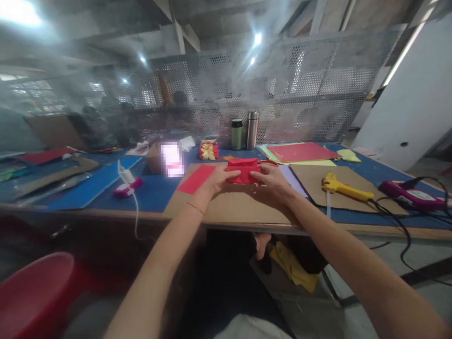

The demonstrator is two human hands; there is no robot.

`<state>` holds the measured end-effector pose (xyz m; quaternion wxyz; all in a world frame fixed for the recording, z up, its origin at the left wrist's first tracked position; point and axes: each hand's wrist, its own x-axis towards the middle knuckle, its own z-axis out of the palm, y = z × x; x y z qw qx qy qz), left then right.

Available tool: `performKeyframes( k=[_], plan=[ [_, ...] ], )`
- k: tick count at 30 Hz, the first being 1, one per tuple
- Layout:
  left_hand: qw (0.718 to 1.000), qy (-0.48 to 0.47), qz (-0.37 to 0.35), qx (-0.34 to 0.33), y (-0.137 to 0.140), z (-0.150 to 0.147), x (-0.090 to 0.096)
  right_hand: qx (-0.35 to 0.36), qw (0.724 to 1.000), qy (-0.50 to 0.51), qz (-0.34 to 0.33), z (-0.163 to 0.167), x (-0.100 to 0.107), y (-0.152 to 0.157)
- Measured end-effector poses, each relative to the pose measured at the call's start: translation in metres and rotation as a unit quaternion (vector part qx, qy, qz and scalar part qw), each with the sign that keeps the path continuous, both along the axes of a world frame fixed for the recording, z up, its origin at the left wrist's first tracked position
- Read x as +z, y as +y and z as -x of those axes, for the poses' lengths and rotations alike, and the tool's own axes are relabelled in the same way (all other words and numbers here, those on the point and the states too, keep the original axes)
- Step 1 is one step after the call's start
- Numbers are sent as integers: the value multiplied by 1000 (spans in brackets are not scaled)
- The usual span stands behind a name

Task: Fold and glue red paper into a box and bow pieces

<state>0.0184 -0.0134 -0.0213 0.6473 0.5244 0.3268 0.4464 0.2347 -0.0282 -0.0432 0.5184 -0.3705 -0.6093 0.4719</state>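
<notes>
A small red folded piece (243, 172), which looks like felt or paper shaped into a little box or pouch, is held up over the cardboard sheet (247, 212). My left hand (219, 179) grips its left end, thumb across the front. At its right end my right hand (273, 178) pinches it the same way, and the fingers behind it are hidden. A flat red strip (197, 179) lies on the cardboard beside my left hand. Just behind my right hand shows part of a red-handled tool (270, 162), probably scissors.
A yellow glue gun (348, 189) rests on more cardboard at the right, its cord running to a purple power strip (411, 194). Behind stand a green bottle (236, 134), a steel flask (252, 131) and a small decorated red box (208, 148). A lit screen (172, 159) stands left.
</notes>
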Motion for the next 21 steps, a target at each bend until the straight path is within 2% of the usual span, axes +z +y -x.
performKeyframes(
  k=[3, 5, 7, 10, 12, 14, 18, 21],
  plan=[
    [999, -5, 8, 36, 1, 1, -2, 2, 999, -31, -9, -2, -1, 2],
    [998, -14, 4, 57, 1, 0, -2, -34, 997, -53, -43, -4, -3, 7],
    [998, -21, -3, 66, 0, -1, -3, -110, 984, -83, -111, -6, -4, 12],
    [998, -16, -12, 62, -2, -3, -4, -189, 942, -155, -232, -8, -5, 17],
    [999, -11, -18, 49, -2, -3, -6, -183, 915, -206, -294, -9, -4, 17],
    [999, -10, -30, 34, -2, -3, -8, -162, 897, -248, -327, -10, -1, 15],
    [998, -12, -55, 12, -4, -1, -8, -149, 885, -286, -336, -11, 1, 14],
    [999, -14, -44, 5, -8, -2, -4, -152, 883, -290, -337, -10, 0, 16]
  ],
)
